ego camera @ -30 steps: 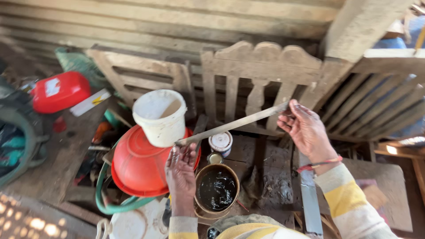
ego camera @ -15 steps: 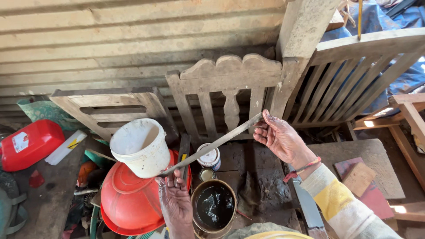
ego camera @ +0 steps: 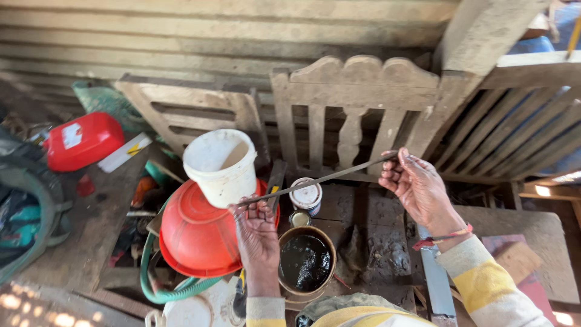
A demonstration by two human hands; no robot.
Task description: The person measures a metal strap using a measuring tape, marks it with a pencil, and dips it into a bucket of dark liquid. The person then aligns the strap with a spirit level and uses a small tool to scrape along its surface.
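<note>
I grip a thin metal strip (ego camera: pixel 321 179) by its ends, left hand (ego camera: pixel 257 233) pinching the lower end, right hand (ego camera: pixel 417 188) the upper, above the tin of dark liquid (ego camera: pixel 305 263).

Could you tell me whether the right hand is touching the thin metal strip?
Touching. The head view shows the right hand with its fingertips closed on the far end of the thin metal strip.

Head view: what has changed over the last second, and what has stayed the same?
Little changed. Both hands keep holding the thin metal strip, left hand at its lower end, right hand at the upper. Only the camera view shifted. The white bucket, red basin and tin of dark liquid stayed put.
</note>
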